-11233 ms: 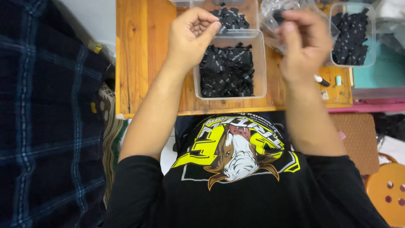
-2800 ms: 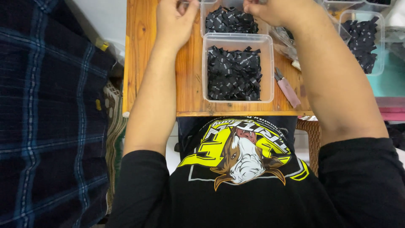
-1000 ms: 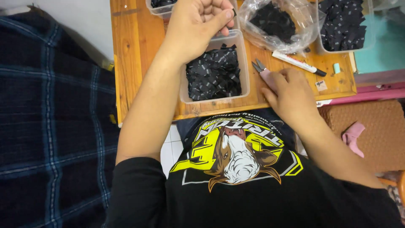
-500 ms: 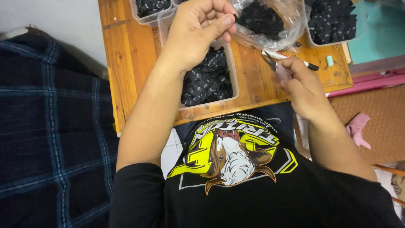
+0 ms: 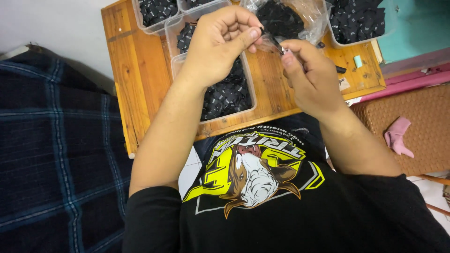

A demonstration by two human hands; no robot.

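Head view: left hand (image 5: 220,42) pinches small black fabric tag (image 5: 261,31); right hand (image 5: 311,77), just beside, grips slim metal tool (image 5: 276,45), tip angled toward tag.

Under the left grip (image 5: 222,40) sits a tub of labels (image 5: 227,93) on the desk (image 5: 136,79). Behind the right grip (image 5: 311,75) lies a plastic bag (image 5: 290,18), with another tub (image 5: 358,21) to its right.

Varnished wood table (image 5: 140,75), clear glossy plastic tubs (image 5: 176,65)
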